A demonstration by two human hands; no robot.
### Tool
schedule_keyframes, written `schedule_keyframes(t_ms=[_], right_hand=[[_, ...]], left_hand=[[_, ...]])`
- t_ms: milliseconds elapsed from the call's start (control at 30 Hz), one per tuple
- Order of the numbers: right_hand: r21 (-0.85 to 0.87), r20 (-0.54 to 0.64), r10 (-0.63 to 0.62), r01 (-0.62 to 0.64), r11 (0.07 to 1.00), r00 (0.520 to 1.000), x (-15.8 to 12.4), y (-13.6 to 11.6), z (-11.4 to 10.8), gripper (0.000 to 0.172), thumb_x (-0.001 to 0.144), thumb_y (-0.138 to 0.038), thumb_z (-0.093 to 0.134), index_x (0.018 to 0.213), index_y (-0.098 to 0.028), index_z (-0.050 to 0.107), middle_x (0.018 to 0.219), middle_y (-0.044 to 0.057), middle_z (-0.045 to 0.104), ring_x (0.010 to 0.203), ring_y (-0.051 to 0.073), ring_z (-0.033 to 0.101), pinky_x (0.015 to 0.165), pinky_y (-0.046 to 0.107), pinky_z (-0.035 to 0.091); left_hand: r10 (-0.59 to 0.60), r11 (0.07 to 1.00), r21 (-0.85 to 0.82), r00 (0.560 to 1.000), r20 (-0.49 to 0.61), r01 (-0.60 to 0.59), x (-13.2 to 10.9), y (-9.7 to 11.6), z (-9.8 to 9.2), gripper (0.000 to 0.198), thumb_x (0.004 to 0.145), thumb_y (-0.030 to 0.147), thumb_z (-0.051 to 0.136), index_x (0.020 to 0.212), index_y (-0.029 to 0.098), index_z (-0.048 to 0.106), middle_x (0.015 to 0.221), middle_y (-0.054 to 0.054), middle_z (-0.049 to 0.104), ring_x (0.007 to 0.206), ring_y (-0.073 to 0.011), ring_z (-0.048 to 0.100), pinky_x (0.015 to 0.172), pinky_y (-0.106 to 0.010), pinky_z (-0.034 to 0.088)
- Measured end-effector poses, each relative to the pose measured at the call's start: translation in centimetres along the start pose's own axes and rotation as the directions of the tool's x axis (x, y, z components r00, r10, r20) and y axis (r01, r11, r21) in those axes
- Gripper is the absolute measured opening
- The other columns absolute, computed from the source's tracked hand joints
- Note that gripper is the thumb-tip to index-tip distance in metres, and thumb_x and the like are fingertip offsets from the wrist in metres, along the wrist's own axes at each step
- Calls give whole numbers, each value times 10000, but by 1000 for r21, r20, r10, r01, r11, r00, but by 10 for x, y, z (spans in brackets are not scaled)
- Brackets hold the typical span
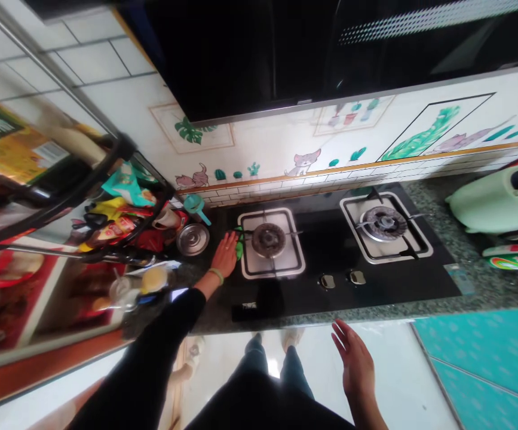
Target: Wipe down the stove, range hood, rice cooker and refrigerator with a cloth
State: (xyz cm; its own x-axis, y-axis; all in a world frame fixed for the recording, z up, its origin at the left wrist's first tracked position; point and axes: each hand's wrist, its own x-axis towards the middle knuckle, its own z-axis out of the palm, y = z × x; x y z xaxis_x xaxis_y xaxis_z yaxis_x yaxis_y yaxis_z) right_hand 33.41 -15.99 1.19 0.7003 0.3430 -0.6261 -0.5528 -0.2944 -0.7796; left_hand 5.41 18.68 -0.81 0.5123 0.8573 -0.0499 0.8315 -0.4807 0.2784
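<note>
Left hand (pixel 225 255) spread against green object (pixel 239 248) beside gas burner (pixel 268 240); right hand (pixel 352 358) open

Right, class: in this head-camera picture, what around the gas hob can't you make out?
Green item: mostly hidden by the left hand, so its kind is unclear.
Pale green appliance: cut off by the right edge.
Packets left of the burners: blurred and overlapping, labels unreadable.
</note>
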Motion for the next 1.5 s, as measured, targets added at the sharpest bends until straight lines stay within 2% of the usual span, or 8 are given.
schedule_keyframes(t_ms=[233, 333, 600, 900, 1067, 1267, 1433, 1500], right_hand=[[-16, -47, -13, 12, 1000, 999, -10, 1, -20, 636, 718, -711, 835, 1075, -186, 795, 1291, 133, 765, 1243, 351, 709, 1120, 552, 568], [10, -75, 44, -44, 999, 996, -14, 2, -25, 666, 625, -713, 872, 1029, -190, 786, 1268, 135, 770, 1232, 352, 709, 1121, 565, 554], [-25, 144, 25, -22, 999, 989, 1, -17, -4, 581, 691, -667, 845, 1036, -203, 785, 1247, 117, 781, 1198, 306, 717, 1060, 506, 569], [-188, 428, -323, 433, 882, 844, -9, -27, 8, 416, 977, -559, 644, 1136, -204, 792, 1232, 131, 786, 1177, 294, 723, 1076, 542, 563], [-269, 645, -548, 830, 489, 532, 19, -29, 58, 476, 1072, -499, 493, 1354, -190, 720, 1467, 174, 679, 1409, 307, 606, 1220, 556, 466], [-476, 756, -450, 871, 120, 475, 16, 18, 132, 700, 1045, -439, 546, 1614, -43, 454, 1748, 230, 316, 1659, 387, 209, 1329, 640, 239], [-159, 961, -234, 987, -34, 147, -12, 45, 144, 602, 1057, -345, 538, 1626, -155, 489, 1744, 118, 379, 1655, 285, 265, 1349, 502, 270], [-187, 956, -240, 981, -53, 169, 4, 36, 126, 571, 1065, -301, 498, 1622, -177, 501, 1743, 98, 386, 1656, 273, 264, 1351, 501, 266]], left_hand=[[-61, 998, 1, 998, -17, 61, 127, -12, -26, 653, 980, 93, 368, 1629, 31, 411, 1757, -209, 300, 1677, -328, 197, 1358, -572, 243], [-55, 999, 1, 998, -4, 55, 90, -5, -14, 659, 982, 102, 388, 1637, 33, 398, 1772, -194, 269, 1682, -327, 172, 1366, -559, 228], [-89, 994, 67, 991, 102, 82, -145, 101, 22, 639, 1018, 162, 394, 1648, 58, 411, 1763, -175, 289, 1668, -342, 215, 1359, -559, 257], [175, 979, -130, 977, 125, -159, -75, 246, 70, 626, 1053, 231, 448, 1656, 70, 404, 1778, -136, 268, 1672, -325, 216, 1380, -521, 221], [131, 950, -279, 990, -56, -141, -106, 199, 59, 498, 1069, 232, 412, 1524, 123, 583, 1681, -141, 478, 1644, -296, 319, 1348, -539, 309], [-174, 931, -358, 950, -260, 73, -154, 118, 32, 424, 1063, 257, 442, 1400, 151, 676, 1593, -158, 583, 1603, -314, 405, 1312, -578, 374], [-239, 895, -435, 932, -273, 102, -133, 114, 24, 420, 1062, 277, 440, 1387, 178, 687, 1574, -123, 609, 1589, -288, 431, 1327, -548, 370], [-219, 885, -458, 941, -257, 81, -121, 120, 23, 416, 1064, 282, 443, 1376, 172, 696, 1560, -126, 621, 1577, -284, 451, 1326, -534, 378]])
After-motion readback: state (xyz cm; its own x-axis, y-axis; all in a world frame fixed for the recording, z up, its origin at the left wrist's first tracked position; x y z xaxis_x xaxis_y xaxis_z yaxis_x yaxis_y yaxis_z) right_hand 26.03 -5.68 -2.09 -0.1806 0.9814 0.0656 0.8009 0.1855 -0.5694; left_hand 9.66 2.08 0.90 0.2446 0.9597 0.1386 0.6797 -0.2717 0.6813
